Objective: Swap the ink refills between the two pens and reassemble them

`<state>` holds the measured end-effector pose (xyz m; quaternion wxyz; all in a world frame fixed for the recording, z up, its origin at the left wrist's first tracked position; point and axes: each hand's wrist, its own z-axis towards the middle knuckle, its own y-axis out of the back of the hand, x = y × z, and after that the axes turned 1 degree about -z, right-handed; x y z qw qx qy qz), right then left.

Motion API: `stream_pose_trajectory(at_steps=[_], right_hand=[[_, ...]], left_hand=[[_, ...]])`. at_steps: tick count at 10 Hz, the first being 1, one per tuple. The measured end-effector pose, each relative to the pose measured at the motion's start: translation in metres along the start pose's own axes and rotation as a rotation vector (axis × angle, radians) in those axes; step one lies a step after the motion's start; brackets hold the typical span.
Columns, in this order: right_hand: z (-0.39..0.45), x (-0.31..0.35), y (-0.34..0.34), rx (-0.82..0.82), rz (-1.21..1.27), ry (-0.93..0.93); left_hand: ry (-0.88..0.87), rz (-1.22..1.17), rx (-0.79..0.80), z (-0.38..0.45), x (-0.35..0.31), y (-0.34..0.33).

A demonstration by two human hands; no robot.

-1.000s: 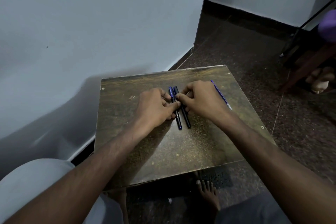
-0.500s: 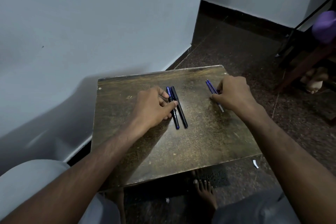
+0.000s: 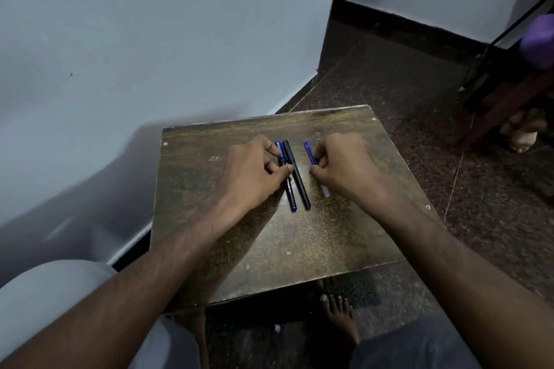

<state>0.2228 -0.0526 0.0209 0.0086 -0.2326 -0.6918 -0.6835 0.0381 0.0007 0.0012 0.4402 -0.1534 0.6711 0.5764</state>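
Observation:
Two dark pens lie side by side on the small wooden table [image 3: 269, 255]: a blue-capped pen [image 3: 290, 193] on the left and a black pen [image 3: 299, 186] just right of it. My left hand [image 3: 254, 172] rests on the blue-capped pen, thumb and forefinger pinching its upper part. A thin blue ink refill [image 3: 310, 153] with a whitish end [image 3: 325, 191] lies to the right. My right hand [image 3: 344, 165] is closed on the refill, covering its middle.
The table stands against a pale wall [image 3: 150, 39] on the left. Dark speckled floor [image 3: 404, 84] stretches beyond and to the right. A wooden furniture leg [image 3: 503, 108] and a purple object [image 3: 539, 39] are at the far right. My bare feet [image 3: 338, 317] are under the near edge.
My right hand went from beside the pens to the table's right side, closed on the refill, then slid it left toward the two pens. The left hand stayed on the blue-capped pen.

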Motion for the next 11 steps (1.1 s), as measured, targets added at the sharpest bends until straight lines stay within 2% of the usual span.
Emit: stream_pose_trajectory(at_steps=[3, 4, 9, 10, 11], right_hand=[[-0.001, 0.008, 0.006, -0.083, 0.096, 0.050], [-0.003, 0.011, 0.004, -0.015, 0.097, 0.080], [-0.001, 0.014, -0.004, 0.039, 0.062, 0.148], [0.002, 0.009, 0.001, -0.067, 0.097, 0.129], [0.006, -0.001, 0.013, -0.240, 0.147, 0.072]], left_hand=[[0.005, 0.015, 0.052, 0.000, 0.000, 0.005], [0.050, -0.003, 0.081, 0.001, 0.000, 0.009], [0.191, -0.170, 0.150, 0.000, -0.001, 0.010], [0.120, -0.111, 0.090, 0.000, 0.002, 0.010], [-0.089, 0.139, -0.053, -0.002, 0.006, 0.014]])
